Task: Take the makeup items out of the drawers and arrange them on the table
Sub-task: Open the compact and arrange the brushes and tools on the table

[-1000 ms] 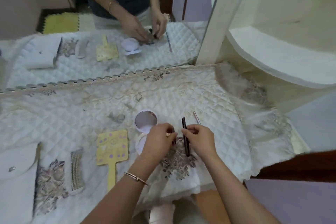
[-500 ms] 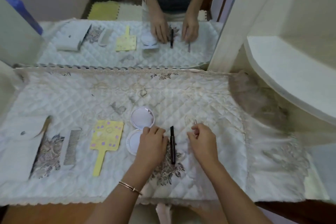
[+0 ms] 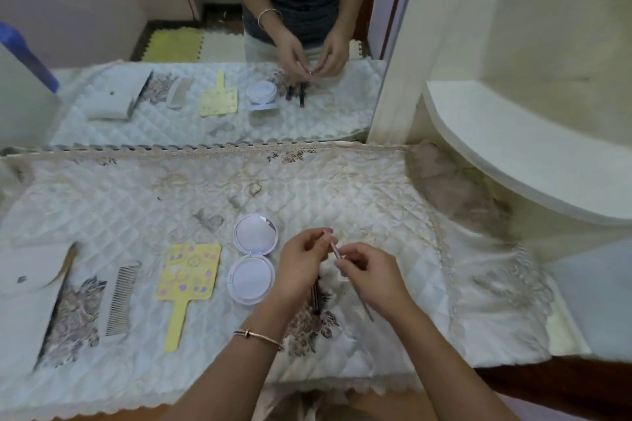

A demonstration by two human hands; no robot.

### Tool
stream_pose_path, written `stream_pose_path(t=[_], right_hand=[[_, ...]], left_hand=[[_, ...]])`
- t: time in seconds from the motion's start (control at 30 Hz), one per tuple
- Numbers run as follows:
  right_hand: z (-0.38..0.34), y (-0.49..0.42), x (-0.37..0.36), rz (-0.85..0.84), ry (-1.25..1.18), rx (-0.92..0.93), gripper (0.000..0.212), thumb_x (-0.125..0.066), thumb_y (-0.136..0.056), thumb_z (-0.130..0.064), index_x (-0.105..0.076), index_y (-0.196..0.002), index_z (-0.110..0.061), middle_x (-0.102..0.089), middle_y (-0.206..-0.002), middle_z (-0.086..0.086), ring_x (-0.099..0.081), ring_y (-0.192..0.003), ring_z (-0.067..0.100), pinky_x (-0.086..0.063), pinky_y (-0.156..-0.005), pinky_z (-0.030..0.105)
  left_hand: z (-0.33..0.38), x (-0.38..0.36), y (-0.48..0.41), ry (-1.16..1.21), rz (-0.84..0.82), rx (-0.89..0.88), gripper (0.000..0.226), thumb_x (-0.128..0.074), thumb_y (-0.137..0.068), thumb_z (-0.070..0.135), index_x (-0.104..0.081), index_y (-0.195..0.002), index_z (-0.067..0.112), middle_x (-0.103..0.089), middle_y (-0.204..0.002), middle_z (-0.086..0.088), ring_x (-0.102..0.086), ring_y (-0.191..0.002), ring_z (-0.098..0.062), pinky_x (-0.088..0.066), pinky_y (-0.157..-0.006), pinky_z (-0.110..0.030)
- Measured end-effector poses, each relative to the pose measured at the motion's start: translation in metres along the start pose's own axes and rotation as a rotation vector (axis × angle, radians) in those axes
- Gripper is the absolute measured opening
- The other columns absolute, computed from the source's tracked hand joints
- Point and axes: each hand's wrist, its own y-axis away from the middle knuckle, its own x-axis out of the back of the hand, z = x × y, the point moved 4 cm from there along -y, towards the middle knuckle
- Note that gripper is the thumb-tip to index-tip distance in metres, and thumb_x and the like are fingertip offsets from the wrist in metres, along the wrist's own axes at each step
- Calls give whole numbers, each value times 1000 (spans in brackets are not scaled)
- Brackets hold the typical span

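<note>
The thin metal tool point(image 3: 345, 270) is held above the quilted table cover point(image 3: 136, 202), pinched at its upper end by the left hand point(image 3: 301, 263) and at mid-length by the right hand point(image 3: 371, 272). A dark pencil point(image 3: 316, 297) lies beneath the left hand. To the left lie the open compact point(image 3: 253, 258), yellow hand mirror point(image 3: 186, 278) and comb point(image 3: 120, 299).

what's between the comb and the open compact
The yellow hand mirror lies between the comb and the compact, in the head view.
</note>
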Motion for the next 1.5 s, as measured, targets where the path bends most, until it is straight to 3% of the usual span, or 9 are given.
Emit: stream_pose_path(t=[0.2,0.47,0.6,0.73,0.93,1.07,1.2,1.37,1.5], right_hand=[[-7,7,9,56,52,-2,6,-68,-81,-17,-68,-75,-20,-62,-61,-12,-58,-55,-5,-42,-53,1],[-13,7,11,52,125,14,11,-63,-85,-19,-69,-87,-10,-69,-78,2,-64,-72,15,-47,-67,20],[7,17,15,64,159,-43,7,-65,-84,-19,-67,-78,-16,-61,-66,-10,-59,-62,4,-43,-58,12],[25,13,33,171,-237,-212,15,-67,-82,-15,-66,-70,-23,-69,-70,1,-66,-71,17,-53,-70,29],[31,-13,19,157,-136,-248,9,-69,-80,-17,-72,-81,-9,-66,-68,3,-63,-68,19,-57,-71,35],[39,-16,9,194,-27,-248,12,-69,-79,-20,-73,-84,-9,-72,-79,8,-67,-76,20,-55,-79,35],[40,-17,1,196,98,-185,21,-69,-80,-19,-68,-97,-7,-71,-89,5,-59,-76,10,-43,-73,20],[40,-14,0,209,127,-154,19,-66,-79,-13,-66,-97,-8,-64,-80,1,-60,-79,16,-42,-72,21],[31,-13,3,175,175,-83,25,-61,-83,-11,-63,-108,-8,-63,-93,4,-59,-82,18,-43,-73,25]], left_hand=[[0,-5,-6,181,40,106,9,-59,-87,11,-67,-87,8,-68,-77,-2,-59,-71,-12,-49,-71,-20],[-8,-12,-9,306,66,213,21,-57,-88,9,-66,-68,10,-65,-72,-4,-59,-67,-12,-52,-50,-10],[5,15,-26,407,265,183,19,-57,-87,5,-62,-69,8,-61,-70,-6,-56,-63,-13,-51,-46,-11],[10,29,-37,-66,130,79,9,-66,-82,9,-67,-83,1,-63,-69,-7,-60,-55,-12,-55,-53,-17],[-26,-14,-16,-768,17,-138,19,-63,-81,19,-66,-98,10,-71,-94,-8,-62,-86,-19,-47,-76,-23],[-30,-20,-13,-932,1,-207,19,-57,-85,22,-63,-96,8,-69,-96,-13,-59,-95,-27,-48,-83,-40],[-35,-21,-11,-984,12,-245,20,-52,-88,21,-61,-95,5,-61,-99,-14,-53,-97,-28,-43,-85,-40],[-36,-10,-2,-907,73,-310,24,-51,-87,15,-58,-109,4,-56,-112,-15,-51,-106,-31,-42,-86,-38],[-31,22,13,-867,153,-363,19,-51,-87,11,-63,-102,5,-61,-105,-13,-55,-99,-30,-42,-80,-36]])
